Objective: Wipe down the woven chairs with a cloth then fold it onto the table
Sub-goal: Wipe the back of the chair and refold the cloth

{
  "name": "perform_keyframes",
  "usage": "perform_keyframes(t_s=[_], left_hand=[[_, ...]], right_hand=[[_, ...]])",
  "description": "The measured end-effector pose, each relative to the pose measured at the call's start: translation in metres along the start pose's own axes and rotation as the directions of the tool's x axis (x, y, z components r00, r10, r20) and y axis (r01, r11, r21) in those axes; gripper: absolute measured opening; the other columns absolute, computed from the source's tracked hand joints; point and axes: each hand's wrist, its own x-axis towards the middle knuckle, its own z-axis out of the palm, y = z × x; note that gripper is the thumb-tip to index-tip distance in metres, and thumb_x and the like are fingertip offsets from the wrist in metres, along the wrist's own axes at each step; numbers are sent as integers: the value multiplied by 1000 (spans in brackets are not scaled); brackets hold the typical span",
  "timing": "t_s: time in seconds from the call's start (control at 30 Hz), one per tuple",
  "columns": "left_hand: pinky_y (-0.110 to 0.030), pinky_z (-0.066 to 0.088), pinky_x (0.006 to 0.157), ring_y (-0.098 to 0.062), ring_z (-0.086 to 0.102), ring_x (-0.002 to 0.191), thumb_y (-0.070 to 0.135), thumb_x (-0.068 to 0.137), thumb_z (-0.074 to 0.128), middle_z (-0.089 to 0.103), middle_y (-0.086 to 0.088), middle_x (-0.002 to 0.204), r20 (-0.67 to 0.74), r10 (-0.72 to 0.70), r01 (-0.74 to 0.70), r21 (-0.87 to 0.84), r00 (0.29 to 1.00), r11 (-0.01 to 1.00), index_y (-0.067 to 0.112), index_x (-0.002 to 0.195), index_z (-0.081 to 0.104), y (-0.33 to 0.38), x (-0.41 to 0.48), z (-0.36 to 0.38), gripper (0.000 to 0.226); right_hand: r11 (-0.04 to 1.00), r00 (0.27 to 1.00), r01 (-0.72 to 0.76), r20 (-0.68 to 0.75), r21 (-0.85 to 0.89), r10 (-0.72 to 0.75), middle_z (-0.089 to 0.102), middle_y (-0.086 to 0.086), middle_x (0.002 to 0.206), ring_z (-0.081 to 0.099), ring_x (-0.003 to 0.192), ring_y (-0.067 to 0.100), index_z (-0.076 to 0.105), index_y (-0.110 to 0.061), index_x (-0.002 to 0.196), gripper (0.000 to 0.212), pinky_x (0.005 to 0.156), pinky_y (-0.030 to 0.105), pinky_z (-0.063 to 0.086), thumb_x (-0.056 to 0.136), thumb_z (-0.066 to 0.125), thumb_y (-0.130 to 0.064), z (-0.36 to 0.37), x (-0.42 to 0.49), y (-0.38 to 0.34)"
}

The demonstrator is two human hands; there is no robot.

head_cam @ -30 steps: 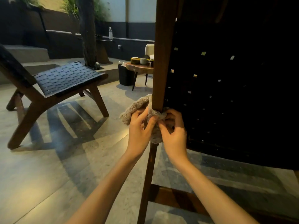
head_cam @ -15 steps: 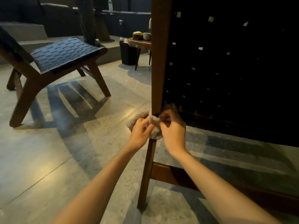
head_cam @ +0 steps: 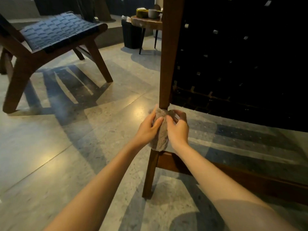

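- While the left hand (head_cam: 148,129) and right hand (head_cam: 179,130) clamp the fluffy grey cloth (head_cam: 160,135) around the near chair's wooden leg (head_cam: 168,64), fingers curled on it from both sides, the best move is an even squeeze, sliding down to the foot and covering every face.
- Cloth sits just below the black woven back (head_cam: 241,64), above the lower crossbar (head_cam: 183,165).
- Hidden: the leg's far face and the cloth's rear wrap. Items on the round side table (head_cam: 146,22) are blurred; the second woven chair (head_cam: 55,30) is cut off at left.
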Motion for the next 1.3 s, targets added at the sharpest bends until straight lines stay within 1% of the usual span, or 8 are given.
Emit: perform_keyframes(t_s=[0.13, 0.27, 0.47, 0.7, 0.9, 1.0, 1.13, 1.3], left_hand=[[-11, 46, 85, 4, 55, 106, 22, 103, 34, 57, 9, 119, -6, -24, 24, -52, 1000, 998, 22, 138, 42, -9, 15, 3, 36], [-5, 45, 77, 12, 56, 99, 27, 103, 32, 57, 20, 112, 21, -45, 47, -110, 999, 993, 28, 133, 44, -19, 17, 3, 32], [-27, 47, 94, -7, 59, 104, 28, 103, 32, 62, 2, 112, 13, -108, 109, -122, 994, 987, 22, 120, 52, -27, 6, 7, 27], [-8, 47, 70, -1, 60, 96, 29, 101, 36, 61, 15, 98, 22, -221, 222, -176, 975, 959, 25, 118, 53, -59, -56, 18, 24], [-3, 42, 66, 14, 57, 76, 14, 97, 47, 61, 28, 81, -79, -110, 102, -98, 991, 990, 8, 111, 58, -85, -97, 30, 18], [-2, 37, 58, 15, 51, 62, 10, 93, 54, 59, 32, 71, -158, -90, 91, -3, 983, 996, 7, 96, 59, -96, -114, 37, 6], [-7, 42, 65, 8, 58, 75, 21, 89, 64, 68, 14, 89, -274, -113, 129, 41, 955, 991, 13, 116, 64, -103, -137, 46, 29], [-15, 48, 79, 1, 60, 92, 19, 87, 66, 63, 20, 104, -453, -185, 237, 61, 872, 970, 28, 122, 61, -100, -170, 63, 37]], right_hand=[[1000, 994, 10, 105, -3, -10, 49, -13, 113, 46, 104, 2, 36, -22, 142, 43, 86, 20, 40, 100, 46, -25, 10, 15, 9], [996, 981, -85, 177, 11, 82, 58, -6, 106, 56, 106, 13, 48, -16, 133, 39, 74, 17, 42, 102, 34, -36, 24, 19, 27], [972, 936, -220, 299, 78, 188, 42, 6, 143, 43, 127, 18, 28, -22, 145, 54, 95, 27, 35, 100, 19, -50, 34, 8, 43], [996, 971, -91, 223, -6, 90, 25, -5, 153, 29, 130, 4, -2, -42, 148, 55, 104, 27, 29, 104, 29, -29, 36, -38, 67], [977, 980, 94, 190, -191, -57, 15, 2, 159, 28, 142, 24, -8, -44, 145, 66, 110, 47, 35, 103, 34, -16, 28, -82, 82], [960, 970, 146, 226, -239, -92, 14, -2, 159, 22, 144, 19, -9, -48, 144, 70, 112, 39, 33, 102, 36, -14, 19, -97, 90], [930, 953, 217, 273, -298, -135, 12, -10, 159, 20, 143, 11, -11, -53, 142, 72, 108, 28, 34, 102, 36, -16, 12, -108, 97], [826, 906, 371, 362, -425, -220, -7, -20, 157, 8, 144, 6, -15, -45, 143, 83, 103, 17, 37, 97, 38, 0, 2, -116, 105]])
